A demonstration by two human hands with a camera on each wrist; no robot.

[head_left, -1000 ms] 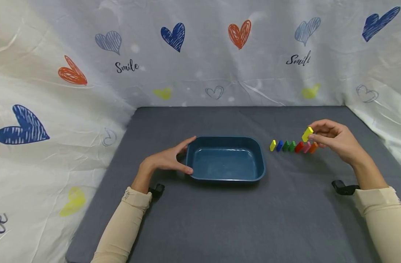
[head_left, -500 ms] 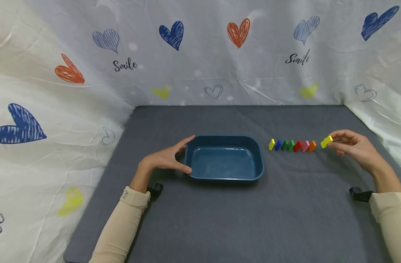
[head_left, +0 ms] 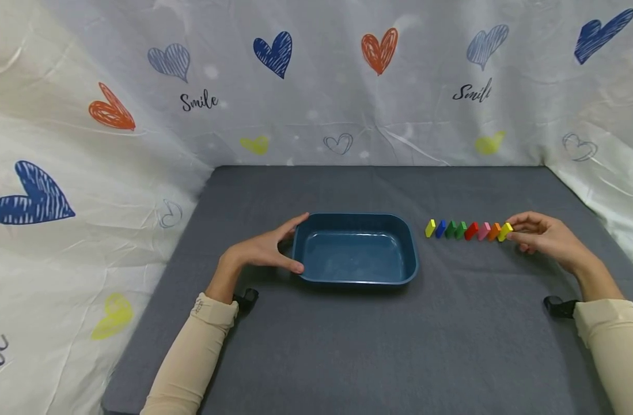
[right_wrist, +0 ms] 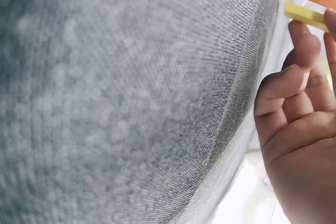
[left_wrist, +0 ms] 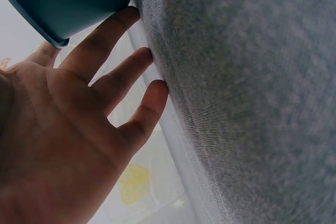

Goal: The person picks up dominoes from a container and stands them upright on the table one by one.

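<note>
My left hand [head_left: 266,248] rests on the left end of a dark blue rectangular dish [head_left: 355,278], thumb at the near corner and forefinger at the far one. In the left wrist view, its fingers [left_wrist: 119,80] are fairly straight and spread, touching the dish [left_wrist: 79,3] and the grey cloth. My right hand [head_left: 544,236] pinches a yellow domino [head_left: 505,232] at the right end of a row of standing dominoes. Leftward from it stand orange [head_left: 495,231], pink [head_left: 484,231], red [head_left: 471,231], two green, blue [head_left: 440,229] and yellow [head_left: 430,228] ones. The right wrist view shows the pinched domino [right_wrist: 302,13] beside the orange one.
Grey cloth [head_left: 389,351] covers the table. The domino row begins a little to the right of the dish. A white sheet printed with hearts [head_left: 272,55] hangs behind and along the left side. Each wrist wears a black camera mount [head_left: 560,306].
My right hand carried the yellow domino right past the orange one, then brought it down and back left to the row's end. My left hand stayed on the dish.
</note>
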